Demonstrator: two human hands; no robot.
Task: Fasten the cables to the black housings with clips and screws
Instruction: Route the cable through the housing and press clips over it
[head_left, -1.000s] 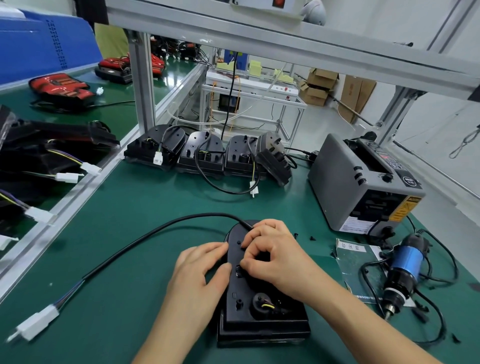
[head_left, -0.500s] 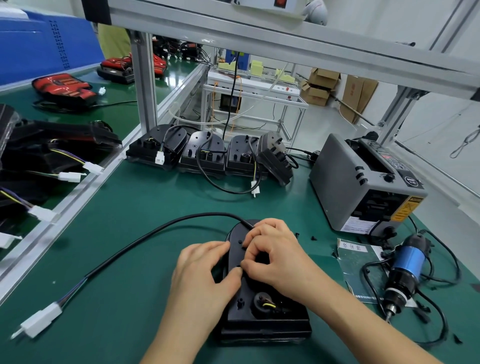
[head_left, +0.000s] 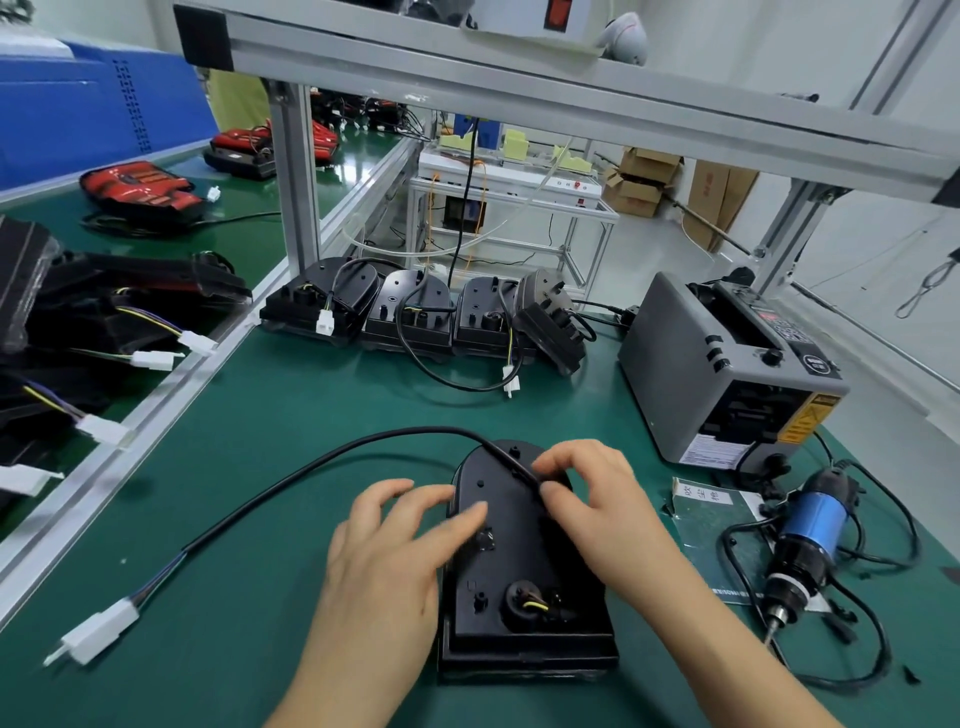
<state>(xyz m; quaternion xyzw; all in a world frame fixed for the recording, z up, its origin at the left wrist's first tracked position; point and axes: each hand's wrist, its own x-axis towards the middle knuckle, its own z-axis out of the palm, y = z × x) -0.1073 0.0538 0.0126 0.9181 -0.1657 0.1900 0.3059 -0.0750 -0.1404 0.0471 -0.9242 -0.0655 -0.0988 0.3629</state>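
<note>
Green worktop: left hand flat, fingers straight, steadying black housing; right hand pinches cable. Best press cable flat before clipping.

One black housing in front with one cable; seemingly four more housings behind; one screwdriver; one dispenser.

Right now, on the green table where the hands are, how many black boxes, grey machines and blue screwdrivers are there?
Black housings: 5 (1 in front, 4 in the back row, the last one tipped over)
Grey machine: 1
Blue electric screwdriver: 1
Total: 7
</note>
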